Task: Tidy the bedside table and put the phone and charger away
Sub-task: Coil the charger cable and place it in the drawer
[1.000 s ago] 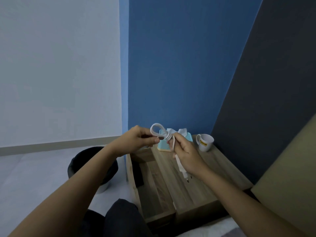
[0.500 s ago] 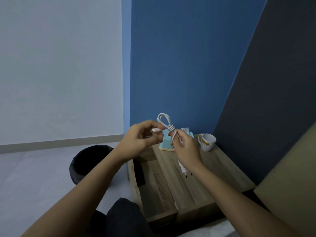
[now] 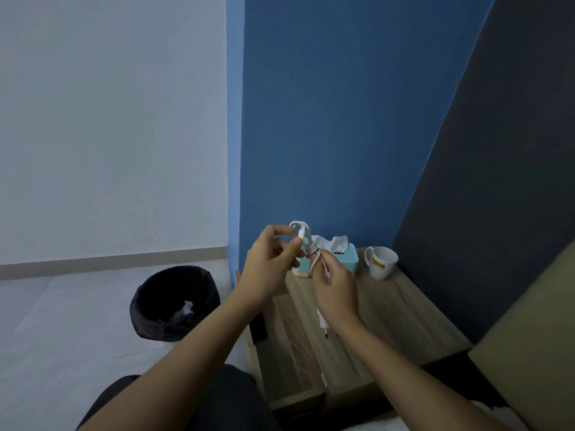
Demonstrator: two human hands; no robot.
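Woodgrain bedside table (image 3: 389,312) below; both hands (image 3: 334,287) pinch coiled white charger cable (image 3: 311,248).

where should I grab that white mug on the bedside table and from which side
Take the white mug by its handle, coming from its left. It stands upright near the table's back edge, handle turned toward the tissue box, with some clear space between them. The wall crowds its right side.

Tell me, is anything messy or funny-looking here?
Nothing is spilled or broken. The drawer of the bedside table hangs open, a tissue sticks up crumpled from the tissue box, and crumpled paper lies in the bin.
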